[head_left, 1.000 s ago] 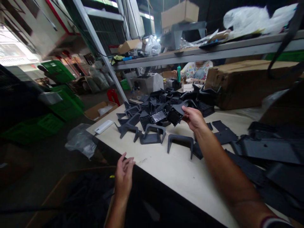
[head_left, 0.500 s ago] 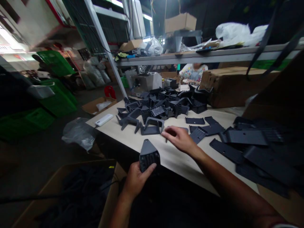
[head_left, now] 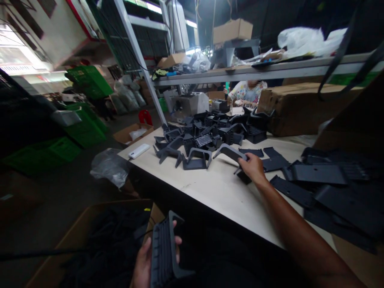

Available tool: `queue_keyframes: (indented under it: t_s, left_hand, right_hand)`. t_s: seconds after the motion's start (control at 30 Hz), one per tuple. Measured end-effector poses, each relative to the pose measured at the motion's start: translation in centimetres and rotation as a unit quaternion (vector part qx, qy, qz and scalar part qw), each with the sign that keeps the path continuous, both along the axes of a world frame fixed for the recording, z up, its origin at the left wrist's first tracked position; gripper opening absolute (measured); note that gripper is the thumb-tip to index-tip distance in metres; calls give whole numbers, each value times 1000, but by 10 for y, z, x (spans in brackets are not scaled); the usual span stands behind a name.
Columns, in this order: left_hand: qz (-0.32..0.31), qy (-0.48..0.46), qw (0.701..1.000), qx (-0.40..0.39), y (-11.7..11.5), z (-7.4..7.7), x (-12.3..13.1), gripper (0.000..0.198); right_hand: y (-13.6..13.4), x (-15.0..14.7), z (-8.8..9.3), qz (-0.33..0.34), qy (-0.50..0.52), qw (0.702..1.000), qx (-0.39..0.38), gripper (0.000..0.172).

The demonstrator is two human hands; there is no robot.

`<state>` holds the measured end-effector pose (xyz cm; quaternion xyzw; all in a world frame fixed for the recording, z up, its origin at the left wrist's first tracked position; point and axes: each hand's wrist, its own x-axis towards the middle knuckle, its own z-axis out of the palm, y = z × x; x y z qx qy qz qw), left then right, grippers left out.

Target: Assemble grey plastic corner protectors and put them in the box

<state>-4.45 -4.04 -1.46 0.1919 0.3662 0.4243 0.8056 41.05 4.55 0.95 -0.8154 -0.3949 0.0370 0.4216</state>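
A dark grey plastic bracket (head_left: 163, 252) with a ribbed face is gripped in my left hand (head_left: 144, 260), below the table's front edge and beside the open carton. My right hand (head_left: 253, 166) pinches the right end of another dark grey U-shaped bracket (head_left: 228, 152) over the table. Part of that bracket is hidden behind my fingers. Just left of it stands a U-shaped bracket (head_left: 196, 160) on the tabletop. Behind lies a heap of similar brackets (head_left: 207, 134). Flat dark plates (head_left: 274, 162) lie right of my right hand.
An open carton (head_left: 75, 220) of dark parts stands at lower left. A white phone-like object (head_left: 139, 151) lies near the table's left corner. More flat plates (head_left: 319, 175) pile up at right, before a large cardboard box (head_left: 306, 104). A person (head_left: 247, 94) sits beyond the table.
My left hand has moved down and left with its bracket, which is now turned. My right hand has shifted right and grasped a bracket. The whole view has swung slightly left.
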Motion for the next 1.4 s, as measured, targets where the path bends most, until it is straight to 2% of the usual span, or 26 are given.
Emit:
queue_keyframes:
  t_s: [0.07,0.13,0.27,0.33,0.43,0.53,0.63,0.73,0.8,0.87,0.93,1.0,1.07,1.13,1.17,1.2,1.27,1.33,1.4]
  left_hand:
    - [-44,-33,998,-6,1,-12,-6,57]
    - [-77,-57,995,-5,5,-19,-6,59]
    - [-86,-74,993,-16,11,-13,8,59]
    - [-86,-76,993,-26,13,-7,13,65]
    - [-94,-84,990,-56,18,-4,14,70]
    - [-118,-118,985,-40,27,-10,12,55]
    - [-131,-161,978,29,36,-14,16,43]
    - [-118,-202,970,62,44,-9,23,47]
    - [-112,-217,968,65,47,-3,28,50]
    - [-96,-215,970,67,50,2,31,51]
    - [-78,-202,974,70,54,4,34,50]
    - [-61,-190,977,77,59,2,38,50]
    - [-49,-181,978,88,63,-2,43,50]
    - [-51,-163,980,103,66,-8,49,53]
    - [-62,-145,981,114,66,-11,51,53]
    - [-76,-119,982,126,66,-15,52,53]
    - [-102,-55,982,148,64,-22,52,53]
    - [-118,1,981,153,62,-29,50,56]
    - [-133,25,981,139,61,-33,47,66]
  right_hand:
    - [10,-6,-3,-10,19,1000,4,33]
    - [22,-21,-10,18,38,999,6,34]
    - [31,-53,-23,128,49,991,2,40]
    - [21,-54,-22,154,28,988,-3,47]
    - [-6,-35,-14,162,-24,986,-34,56]
    - [-36,-16,-9,152,-89,980,-95,57]
    - [-57,-13,-15,140,-136,967,-163,42]
    - [-68,-18,-20,138,-161,956,-204,21]
    - [-74,-22,-13,141,-177,951,-212,18]
    - [-80,-25,2,141,-171,957,-188,19]
    - [-84,-28,21,142,-105,976,-124,23]
    - [-85,-31,37,152,39,987,-35,31]
    - [-80,-35,42,153,218,963,40,37]
    - [-76,-38,34,121,357,923,77,43]
    - [-75,-39,27,98,393,911,78,46]
    - [-77,-38,18,79,405,909,64,48]
    - [-85,-34,1,67,357,932,-4,53]
    - [-96,-28,-7,91,242,958,-122,58]
    - [-105,-23,-6,108,86,964,-227,64]
